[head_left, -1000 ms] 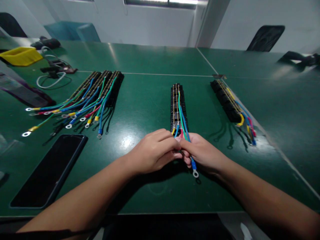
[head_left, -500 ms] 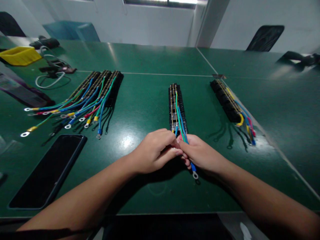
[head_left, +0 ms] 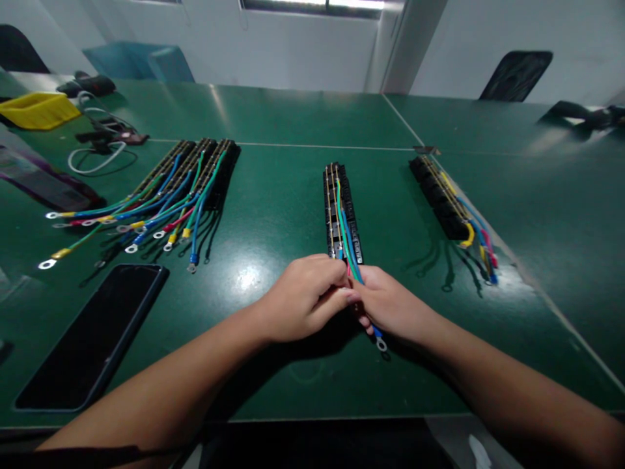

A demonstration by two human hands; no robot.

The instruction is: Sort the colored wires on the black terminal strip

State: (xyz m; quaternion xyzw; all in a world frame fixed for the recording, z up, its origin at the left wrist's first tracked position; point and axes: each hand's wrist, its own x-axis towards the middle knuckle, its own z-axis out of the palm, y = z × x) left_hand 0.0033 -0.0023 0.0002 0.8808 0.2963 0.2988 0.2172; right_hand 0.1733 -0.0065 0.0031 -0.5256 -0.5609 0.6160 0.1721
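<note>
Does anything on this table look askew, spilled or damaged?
Nothing visibly spilled or damaged. Only the right strip stands out, lying apart from the three left strips and slanted oppositely, possibly deliberately. The hands partly hide the middle wires.

Head-height view, forward and down

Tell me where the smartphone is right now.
In the head view, the smartphone lies on the left side of the green table, beside the left forearm and nearer the person than the cluster of three wired strips.
</note>
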